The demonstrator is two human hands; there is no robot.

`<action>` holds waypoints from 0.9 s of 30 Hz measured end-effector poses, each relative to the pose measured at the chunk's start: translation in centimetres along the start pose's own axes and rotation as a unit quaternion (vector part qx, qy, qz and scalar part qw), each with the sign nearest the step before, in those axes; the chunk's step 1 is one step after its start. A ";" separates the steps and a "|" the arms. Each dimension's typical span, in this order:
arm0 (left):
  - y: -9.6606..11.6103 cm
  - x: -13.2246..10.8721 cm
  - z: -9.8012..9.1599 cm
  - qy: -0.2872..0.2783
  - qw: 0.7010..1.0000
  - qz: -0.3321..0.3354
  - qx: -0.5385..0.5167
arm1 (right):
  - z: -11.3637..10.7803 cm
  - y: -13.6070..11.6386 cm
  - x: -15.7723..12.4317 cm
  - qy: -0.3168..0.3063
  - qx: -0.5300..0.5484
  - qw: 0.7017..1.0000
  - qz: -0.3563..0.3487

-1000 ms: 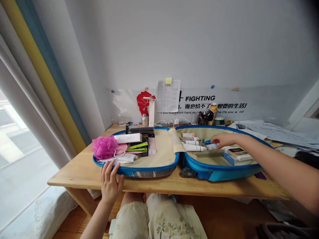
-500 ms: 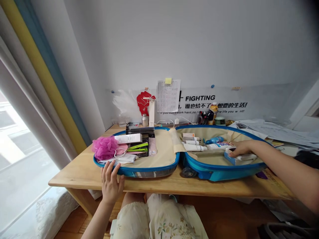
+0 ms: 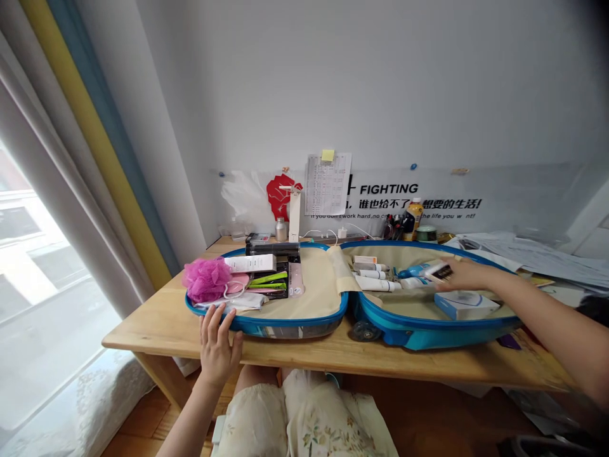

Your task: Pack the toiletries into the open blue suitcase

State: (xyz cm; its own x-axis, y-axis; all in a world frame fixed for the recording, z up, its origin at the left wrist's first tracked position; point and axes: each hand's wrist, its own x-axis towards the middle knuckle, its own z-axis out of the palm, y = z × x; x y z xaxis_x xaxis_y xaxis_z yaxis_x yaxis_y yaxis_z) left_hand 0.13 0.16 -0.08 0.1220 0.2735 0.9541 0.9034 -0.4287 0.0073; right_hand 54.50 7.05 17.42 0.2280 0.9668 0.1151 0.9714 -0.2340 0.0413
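Observation:
A blue suitcase (image 3: pixel 290 330) lies spread open on the wooden table. At the front rim of its left half, my left hand (image 3: pixel 219 348) rests with fingers stretched apart. My right hand (image 3: pixel 464 275) reaches into the right half, its fingers closed on a white tube (image 3: pixel 436 271) with dark and coloured print, partly covered and blurred. Just below that hand sits a white and blue box (image 3: pixel 466 304). A blue bottle (image 3: pixel 410 271) and several white tubes (image 3: pixel 378 284) lie to its left. A pink bath puff (image 3: pixel 207 279) is nearest my left hand.
In the left half lie a white carton (image 3: pixel 250 263), green-handled tools (image 3: pixel 269 278) and a black cylinder (image 3: pixel 273 248). Behind the case stand a silver bottle (image 3: pixel 280 228) and an orange-labelled bottle (image 3: pixel 413 219). Papers (image 3: pixel 514 251) are heaped at the right.
My right hand has let go of the white and blue box and moved up and back to the white tube. The left hand stays on the rim. The view has shifted slightly.

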 end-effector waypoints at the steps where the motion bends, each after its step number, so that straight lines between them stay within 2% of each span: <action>1: 0.0 -0.1 0.0 -0.001 1.000 -0.002 0.001 | -0.8 -1.1 0.0 0.004 0.002 1.000 -0.010; 4: -0.2 -0.3 0.1 -0.008 1.000 -0.010 0.004 | -3.0 -5.6 0.1 0.012 0.009 0.998 -0.066; 8: -0.3 -0.5 0.1 -0.009 1.000 -0.008 0.004 | -4.7 -13.2 0.0 0.047 0.015 0.981 -0.189; 12: -0.2 -0.4 0.1 -0.011 1.000 -0.005 0.003 | -4.4 -20.3 -0.4 0.033 0.004 0.946 -0.321; 15: -0.1 -0.5 0.1 -0.015 1.000 -0.015 0.007 | -3.7 -24.4 -0.7 0.018 -0.004 0.917 -0.398; 23: 0.0 -0.8 0.2 -0.024 0.999 -0.039 0.008 | -2.9 -33.0 -3.4 -0.062 0.093 0.856 -0.505; 27: 0.1 -0.7 0.1 -0.022 0.999 -0.037 0.004 | -1.9 -37.9 -4.9 -0.080 0.079 0.855 -0.506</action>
State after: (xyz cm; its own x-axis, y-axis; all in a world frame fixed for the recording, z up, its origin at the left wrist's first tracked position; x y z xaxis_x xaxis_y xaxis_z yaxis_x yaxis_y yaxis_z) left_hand 0.15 0.04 -0.77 0.0722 0.3428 0.9366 0.9142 -0.3982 0.0753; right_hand 16.40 10.97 17.18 -0.7405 0.6710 -0.0379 0.6710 0.7350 -0.0976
